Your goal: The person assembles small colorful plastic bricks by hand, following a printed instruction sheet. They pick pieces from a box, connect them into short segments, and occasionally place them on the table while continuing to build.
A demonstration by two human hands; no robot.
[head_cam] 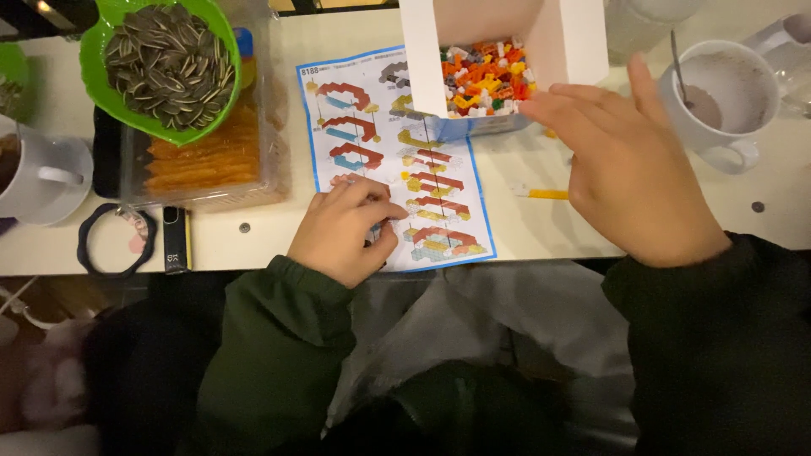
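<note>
glossy paper instruction sheet (397, 152), plastic bricks (483, 80) in a matt cardboard box (422, 59).

Under your curled left hand (345, 230) an instruction sheet (397, 152) lies flat on the table, blue-bordered, printed with brick-building steps. Just beside your flat right hand (625, 173), a white box (498, 51) stands open, holding small orange, yellow and white bricks (483, 78).

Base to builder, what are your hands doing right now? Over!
Left hand curled on instruction sheet. Right hand open, reaching at white box of small bricks. Mug close by right hand.
</note>
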